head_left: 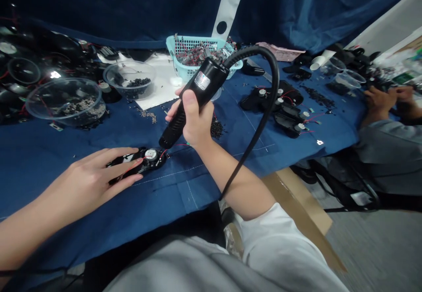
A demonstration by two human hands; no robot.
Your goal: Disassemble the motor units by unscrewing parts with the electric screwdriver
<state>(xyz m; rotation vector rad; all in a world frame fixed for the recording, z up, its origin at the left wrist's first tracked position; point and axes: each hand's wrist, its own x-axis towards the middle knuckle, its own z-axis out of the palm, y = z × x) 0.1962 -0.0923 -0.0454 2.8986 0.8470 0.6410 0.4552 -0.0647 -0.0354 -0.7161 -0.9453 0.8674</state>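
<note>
My right hand (198, 120) is wrapped round a black corded electric screwdriver (178, 122), thumb on top. The tool slants down to the left, its lower end just above a black plastic housing (156, 162). Set in that housing is a round white part, perhaps a motor (151, 155), with thin red wires. My left hand (102, 169) grips the housing from the left and holds it against the blue cloth. Whether the screwdriver's tip touches a screw cannot be made out. Its thick black cable (275, 76) arches up and down past my right forearm.
Two clear bowls, one with screws (66, 118) and one with small black parts (130, 94), stand at the left. Behind is a turquoise basket (173, 48) of wired parts. More black housings (286, 120) lie to the right. A co-worker's hands (382, 100) are at far right.
</note>
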